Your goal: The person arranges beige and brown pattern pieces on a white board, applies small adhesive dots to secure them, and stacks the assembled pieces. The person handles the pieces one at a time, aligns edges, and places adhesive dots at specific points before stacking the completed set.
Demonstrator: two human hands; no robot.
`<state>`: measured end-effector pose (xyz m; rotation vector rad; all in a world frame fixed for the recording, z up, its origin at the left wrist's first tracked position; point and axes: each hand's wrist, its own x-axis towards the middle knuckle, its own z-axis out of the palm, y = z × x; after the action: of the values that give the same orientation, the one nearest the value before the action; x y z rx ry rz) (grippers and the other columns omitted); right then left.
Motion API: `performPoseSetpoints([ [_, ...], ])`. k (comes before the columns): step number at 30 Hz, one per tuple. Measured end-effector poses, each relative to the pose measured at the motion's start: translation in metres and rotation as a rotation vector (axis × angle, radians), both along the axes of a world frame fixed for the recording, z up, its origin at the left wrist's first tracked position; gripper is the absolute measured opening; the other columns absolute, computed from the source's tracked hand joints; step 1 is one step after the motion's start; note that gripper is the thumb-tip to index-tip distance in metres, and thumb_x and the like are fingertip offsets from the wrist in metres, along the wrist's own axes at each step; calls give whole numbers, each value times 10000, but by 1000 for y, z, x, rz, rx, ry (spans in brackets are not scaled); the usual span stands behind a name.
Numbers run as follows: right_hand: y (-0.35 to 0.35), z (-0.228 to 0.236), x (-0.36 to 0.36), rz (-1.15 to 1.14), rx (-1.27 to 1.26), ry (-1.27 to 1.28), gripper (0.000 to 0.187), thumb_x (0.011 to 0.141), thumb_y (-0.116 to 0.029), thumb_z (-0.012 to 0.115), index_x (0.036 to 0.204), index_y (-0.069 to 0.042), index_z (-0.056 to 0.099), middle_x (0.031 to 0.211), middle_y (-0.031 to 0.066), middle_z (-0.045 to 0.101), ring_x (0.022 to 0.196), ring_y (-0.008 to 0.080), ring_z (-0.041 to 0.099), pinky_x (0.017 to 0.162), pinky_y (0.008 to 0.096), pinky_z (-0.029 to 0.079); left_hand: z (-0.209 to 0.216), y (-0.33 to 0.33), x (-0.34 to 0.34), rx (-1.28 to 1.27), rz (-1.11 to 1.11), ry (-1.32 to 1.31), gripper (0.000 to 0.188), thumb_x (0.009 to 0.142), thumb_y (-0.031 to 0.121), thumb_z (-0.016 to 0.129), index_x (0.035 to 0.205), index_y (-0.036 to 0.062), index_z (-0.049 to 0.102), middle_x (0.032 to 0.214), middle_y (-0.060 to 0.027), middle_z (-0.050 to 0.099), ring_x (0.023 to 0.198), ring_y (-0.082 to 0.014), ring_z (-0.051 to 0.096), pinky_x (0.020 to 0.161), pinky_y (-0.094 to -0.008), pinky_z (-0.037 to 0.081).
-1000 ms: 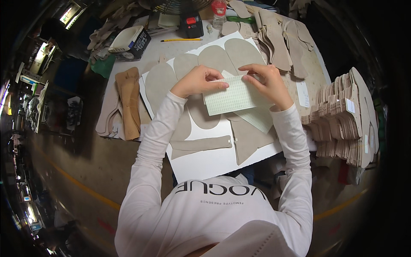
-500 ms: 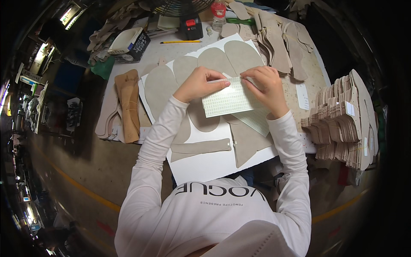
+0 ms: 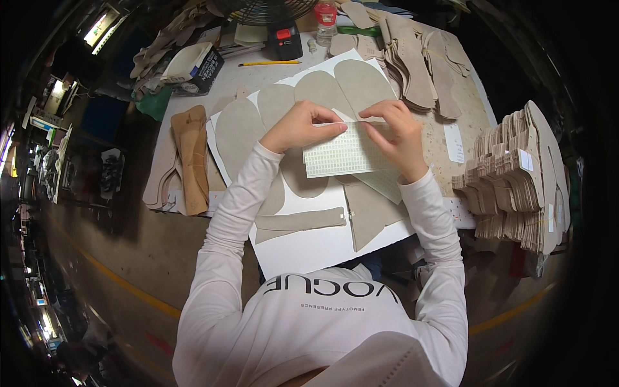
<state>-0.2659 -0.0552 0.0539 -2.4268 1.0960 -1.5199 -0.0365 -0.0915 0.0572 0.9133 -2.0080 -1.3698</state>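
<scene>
My left hand [image 3: 304, 128] pinches the upper edge of a pale label sheet [image 3: 342, 155] printed in small rows, thumb on top. Over the same edge is my right hand [image 3: 398, 132], its thumb and forefinger curled toward each other at the sheet; whatever lies between them is too small to make out. A second label sheet [image 3: 385, 184] shows partly from under the first. Below is a white board [image 3: 290, 256] bearing grey rounded pieces [image 3: 235, 132], a long narrow strip [image 3: 300, 220] and an angular piece [image 3: 369, 222]. The held sheet and my arms hide some of them.
Stacked beige cut pieces [image 3: 509, 177] rise at the table's right edge, with more bundles [image 3: 409, 64] at the far right. A brown bundle [image 3: 191, 155] lies left. Toward the back are a box [image 3: 200, 68], a yellow pencil [image 3: 269, 63], a bottle [image 3: 325, 22] and a fan [image 3: 267, 9].
The right thumb and forefinger have spread slightly apart at the sheet's upper edge. The label sheet has shifted a little in my left hand, which stays pinched on it.
</scene>
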Motion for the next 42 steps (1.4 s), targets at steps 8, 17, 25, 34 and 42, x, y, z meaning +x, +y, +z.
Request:
performPoseSetpoints([
  [8,8,-9,2,-16,231,-238,443,752,-42,751,1180,-111,658,874,50,701,891,203,660,758,302,518,-5,-11,-2,-18,-77,-74,219,898,205,706,953,-5,737,864,-5,691,770,-53,578,683,-222,475],
  [17,16,-19,-32,-113,554,286,753,682,-215,818,1363,-138,507,1067,168,679,969,312,671,825,396,525,-12,-26,-26,-544,-179,-545,530,695,200,805,1196,145,643,1124,-71,636,1097,-307,567,1033,-443,369],
  [25,12,-17,-64,-516,368,-89,642,739,-160,757,1342,-158,539,928,236,691,882,386,680,766,439,533,23,-4,-31,-1052,372,-228,415,737,215,790,1129,144,672,1154,-54,627,1100,-274,578,1001,-467,385],
  [34,-4,2,-78,-722,-32,98,412,822,-104,697,1223,-77,611,1125,131,620,1056,318,585,883,387,476,-6,-6,15,-743,287,-422,350,819,299,727,1133,156,670,1148,-61,608,1111,-284,551,953,-449,401],
  [42,-53,-23,-19,-82,197,332,75,783,-97,704,832,-56,664,905,62,607,922,258,588,764,369,512,-51,36,-35,-763,-110,-490,613,897,445,629,1426,191,455,1518,-137,364,1382,-386,350,1129,-559,267],
])
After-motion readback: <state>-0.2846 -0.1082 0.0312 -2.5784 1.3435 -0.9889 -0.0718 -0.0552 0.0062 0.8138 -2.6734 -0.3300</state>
